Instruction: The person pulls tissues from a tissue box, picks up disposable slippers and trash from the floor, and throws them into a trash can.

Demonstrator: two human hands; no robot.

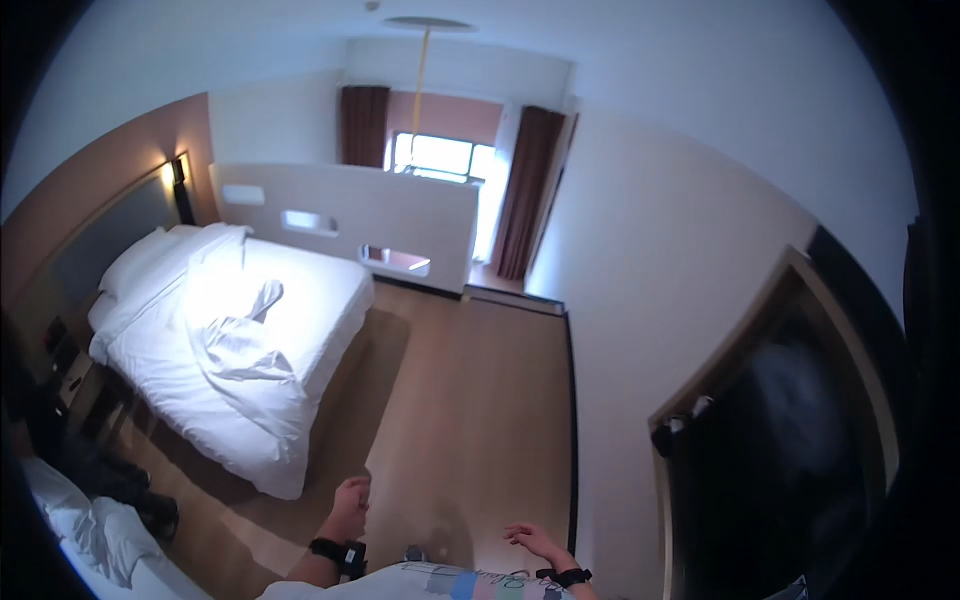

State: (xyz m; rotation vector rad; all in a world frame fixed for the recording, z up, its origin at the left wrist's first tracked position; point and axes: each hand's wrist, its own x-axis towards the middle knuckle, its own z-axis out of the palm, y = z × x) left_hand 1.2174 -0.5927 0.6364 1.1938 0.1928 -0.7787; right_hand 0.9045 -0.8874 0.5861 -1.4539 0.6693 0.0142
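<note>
My left hand (pixel 350 502) is in front of me at the lower middle, its fingers curled in, with nothing visible in them. A black band (pixel 340 556) is around that wrist. My right hand (pixel 533 540) hangs lower and to the right, fingers stretched out and apart, holding nothing. It too has a black band (pixel 566 577) at the wrist. Both hands are over the wooden floor (pixel 470 390) and touch no object. The nearest furniture to my left hand is a bed (pixel 330 375) with a rumpled white duvet (pixel 250 350) and pillows (pixel 135 262).
A low partition (pixel 345 205) with cut-out openings stands beyond the bed, before a window (pixel 435 155) with brown curtains (pixel 530 190). A dark framed panel (pixel 780 440) is at the right wall. Another white bed edge (pixel 100 535) and dark clothing-like shapes (pixel 90 465) are at lower left.
</note>
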